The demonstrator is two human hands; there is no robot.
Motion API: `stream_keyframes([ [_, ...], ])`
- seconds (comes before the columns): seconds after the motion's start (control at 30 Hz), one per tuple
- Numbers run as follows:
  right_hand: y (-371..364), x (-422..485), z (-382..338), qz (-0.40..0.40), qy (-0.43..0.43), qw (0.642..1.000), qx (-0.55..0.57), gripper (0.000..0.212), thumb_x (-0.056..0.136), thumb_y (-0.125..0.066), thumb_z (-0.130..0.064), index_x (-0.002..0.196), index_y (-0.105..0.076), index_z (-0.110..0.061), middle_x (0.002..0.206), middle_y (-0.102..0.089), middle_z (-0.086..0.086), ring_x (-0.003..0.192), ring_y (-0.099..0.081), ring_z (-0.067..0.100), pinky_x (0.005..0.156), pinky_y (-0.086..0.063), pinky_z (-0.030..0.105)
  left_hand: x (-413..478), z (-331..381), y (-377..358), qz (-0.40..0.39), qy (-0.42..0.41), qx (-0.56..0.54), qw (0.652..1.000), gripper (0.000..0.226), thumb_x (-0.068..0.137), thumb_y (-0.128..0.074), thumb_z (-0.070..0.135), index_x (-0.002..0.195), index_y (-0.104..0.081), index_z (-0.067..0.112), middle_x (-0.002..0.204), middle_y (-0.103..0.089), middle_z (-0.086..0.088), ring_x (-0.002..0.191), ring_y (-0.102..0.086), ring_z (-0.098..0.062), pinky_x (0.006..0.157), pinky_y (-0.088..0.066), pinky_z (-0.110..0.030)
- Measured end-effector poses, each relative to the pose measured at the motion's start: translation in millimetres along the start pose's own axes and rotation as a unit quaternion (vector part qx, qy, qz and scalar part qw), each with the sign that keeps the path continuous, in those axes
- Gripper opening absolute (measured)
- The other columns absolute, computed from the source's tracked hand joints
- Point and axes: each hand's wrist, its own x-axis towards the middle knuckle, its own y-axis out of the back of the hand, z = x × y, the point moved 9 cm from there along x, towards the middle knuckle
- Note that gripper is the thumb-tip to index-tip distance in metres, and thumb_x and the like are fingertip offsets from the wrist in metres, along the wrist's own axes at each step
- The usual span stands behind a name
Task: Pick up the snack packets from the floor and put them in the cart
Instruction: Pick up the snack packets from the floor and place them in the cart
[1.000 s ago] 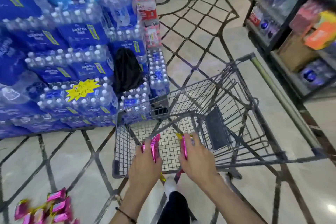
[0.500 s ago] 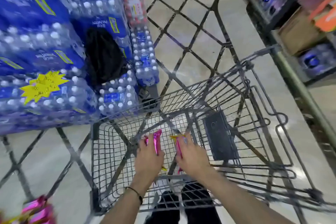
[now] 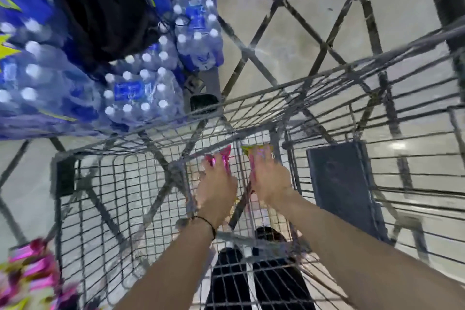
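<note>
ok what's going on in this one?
A person reaches both hands into a wire shopping cart. The left hand holds a pink snack packet, the right hand holds a second packet; neither is released yet. More pink packets lie on the floor at lower left, outside the cart. Packs of bottled water stand beside it.

The cart (image 3: 105, 204) is open on top, so its wire basket can be entered from above; wire walls close its left, near and far sides; a grey panel (image 3: 339, 184) stands inside at the right; the left hand (image 3: 216, 191) and right hand (image 3: 269, 184), each gripping a snack packet (image 3: 225, 156), fill the middle; stacked water packs (image 3: 136, 93) crowd the far left rim; bare floor (image 3: 289, 33) lies beyond, far right.
</note>
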Motion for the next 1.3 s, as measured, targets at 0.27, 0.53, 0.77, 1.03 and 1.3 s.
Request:
stream_keyframes([
  [0.27,-47,39,9,-0.015,0.001,0.999,0.043,0.092,0.094,-0.064,-0.018,0.158,0.003,-0.021,0.165,0.007,0.008,0.141,-0.035,0.045,0.090,-0.056,0.047,44,4,-41,0.005,0.001,0.019,1.000,0.068,0.092,-0.060,0.019,0.149,-0.023,0.020,0.154,-0.024,-0.018,0.134,-0.036,-0.044,0.099,-0.045,-0.050],
  [0.53,-62,46,15,0.019,0.004,0.998,0.056,0.099,0.080,-0.076,-0.010,0.154,-0.011,-0.020,0.163,-0.003,0.014,0.122,-0.054,0.045,0.072,-0.062,0.045,41,3,-49,0.028,0.008,0.032,0.999,0.081,0.093,-0.061,0.023,0.155,-0.008,0.024,0.158,-0.014,-0.019,0.139,-0.032,-0.046,0.098,-0.051,-0.053],
  [0.77,-35,22,17,0.037,0.018,0.999,0.035,0.092,0.091,-0.068,-0.027,0.157,-0.003,-0.020,0.165,0.001,0.015,0.138,-0.037,0.048,0.090,-0.057,0.050,21,8,-23,0.031,0.014,0.065,0.997,0.078,0.097,-0.055,0.036,0.155,-0.004,0.025,0.159,-0.015,-0.016,0.139,-0.032,-0.044,0.098,-0.050,-0.057],
  [1.03,46,-54,-3,0.028,0.101,0.994,-0.030,0.080,0.097,-0.058,-0.030,0.157,-0.010,-0.010,0.164,-0.014,0.018,0.146,-0.027,0.042,0.111,-0.041,0.054,-53,20,48,0.049,-0.005,0.146,0.988,0.060,0.102,-0.046,0.039,0.153,-0.023,0.017,0.158,-0.029,-0.015,0.145,-0.028,-0.038,0.116,-0.033,-0.052],
  [1.3,171,-129,-60,0.074,0.191,0.976,-0.073,0.058,0.095,-0.056,-0.024,0.148,-0.037,-0.012,0.149,-0.042,0.014,0.136,-0.040,0.031,0.113,-0.037,0.047,-151,-2,170,0.087,-0.003,0.149,0.985,0.055,0.104,-0.034,0.036,0.155,-0.022,0.019,0.164,-0.021,-0.014,0.151,-0.016,-0.036,0.123,-0.017,-0.055],
])
